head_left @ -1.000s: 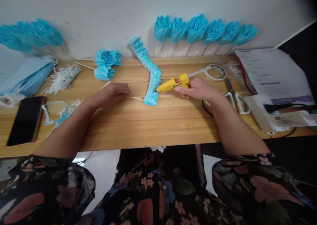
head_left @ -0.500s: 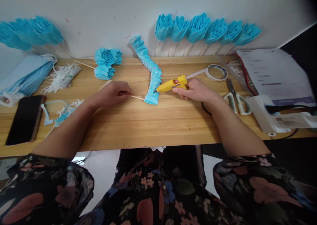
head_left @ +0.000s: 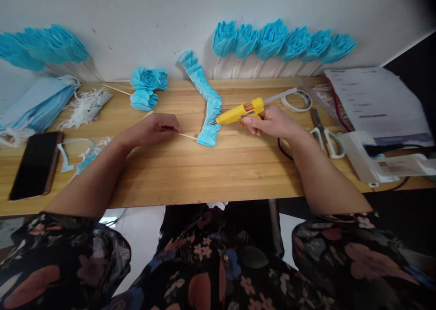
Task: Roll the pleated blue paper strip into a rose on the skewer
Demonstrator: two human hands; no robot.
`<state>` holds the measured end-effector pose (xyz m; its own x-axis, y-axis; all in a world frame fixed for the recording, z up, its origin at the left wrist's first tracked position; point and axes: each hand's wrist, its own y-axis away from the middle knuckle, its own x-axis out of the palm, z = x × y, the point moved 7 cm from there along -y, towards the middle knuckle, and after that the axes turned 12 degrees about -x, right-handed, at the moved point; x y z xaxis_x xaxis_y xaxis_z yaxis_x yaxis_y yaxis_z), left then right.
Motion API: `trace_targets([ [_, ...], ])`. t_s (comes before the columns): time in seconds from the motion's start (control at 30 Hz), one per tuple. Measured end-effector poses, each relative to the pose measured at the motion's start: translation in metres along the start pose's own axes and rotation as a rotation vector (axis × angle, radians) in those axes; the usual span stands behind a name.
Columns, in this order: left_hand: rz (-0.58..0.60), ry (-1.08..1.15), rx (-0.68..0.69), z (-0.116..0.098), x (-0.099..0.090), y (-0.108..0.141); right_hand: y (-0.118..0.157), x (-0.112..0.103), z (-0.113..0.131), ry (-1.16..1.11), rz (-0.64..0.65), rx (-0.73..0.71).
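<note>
- left hand [head_left: 160,129]: fingers pinched on one stick [head_left: 188,137], which meets the near end of one pleated blue strip [head_left: 214,105] on the table [head_left: 204,178].
- right hand [head_left: 272,121]: fingers wrapped round one glue gun [head_left: 235,114], nozzle [head_left: 213,122] at the strip.
- risk: a dragging nozzle could pull the strip askew.
- count: six right-side flowers [head_left: 272,42], three flower heads [head_left: 143,79] mid-left; far-left flowers [head_left: 66,45] overlap, uncounted.

Wooden table [head_left: 204,178] against pale wall [head_left: 153,42]. Left hand [head_left: 160,127] pinches thin stick [head_left: 188,136], far end at near end of pleated blue strip [head_left: 214,105]. Right hand [head_left: 272,120] grips yellow glue gun [head_left: 236,114], nozzle at strip's lower part. Behind, at right: row of six blue flowers [head_left: 272,42] on stems, leaning on wall. Far left: stacked masks [head_left: 41,103], dark phone [head_left: 36,164]. Right: tape roll [head_left: 301,108], scissors [head_left: 317,119].
</note>
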<state>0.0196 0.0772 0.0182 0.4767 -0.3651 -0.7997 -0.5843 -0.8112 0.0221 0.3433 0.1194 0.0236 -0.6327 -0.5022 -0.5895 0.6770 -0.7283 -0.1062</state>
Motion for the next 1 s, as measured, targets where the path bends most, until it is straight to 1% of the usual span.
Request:
trace_targets([
  [0.1, 0.009, 0.01, -0.005, 0.001, 0.001, 0.0, 0.0, 0.0, 0.002, -0.006, -0.009, -0.004],
  [0.2, 0.01, 0.0, -0.008, 0.001, 0.001, 0.0, -0.002, 0.007, 0.005, 0.013, 0.044, -0.029],
  [0.33, 0.01, -0.017, -0.007, 0.002, 0.002, 0.0, -0.003, 0.013, 0.003, 0.019, 0.081, -0.008],
  [0.47, -0.006, -0.002, -0.018, 0.003, 0.002, -0.001, -0.003, 0.012, 0.0, 0.026, 0.076, 0.021],
  [0.6, -0.007, 0.021, -0.035, 0.001, 0.002, -0.001, -0.001, 0.007, -0.005, 0.02, 0.083, 0.046],
  [0.67, -0.009, 0.029, -0.039, 0.0, 0.001, -0.002, 0.0, 0.001, -0.007, 0.006, 0.057, 0.058],
  [0.83, -0.001, 0.056, -0.024, 0.001, 0.001, -0.002, 0.001, -0.009, -0.01, -0.046, -0.112, 0.066],
  [0.9, 0.003, 0.063, -0.025, 0.003, 0.002, -0.002, 0.001, -0.007, -0.011, -0.025, -0.128, 0.062],
  [1.0, -0.009, 0.076, -0.013, 0.004, 0.001, -0.002, -0.001, -0.001, -0.012, 0.01, -0.099, 0.061],
])
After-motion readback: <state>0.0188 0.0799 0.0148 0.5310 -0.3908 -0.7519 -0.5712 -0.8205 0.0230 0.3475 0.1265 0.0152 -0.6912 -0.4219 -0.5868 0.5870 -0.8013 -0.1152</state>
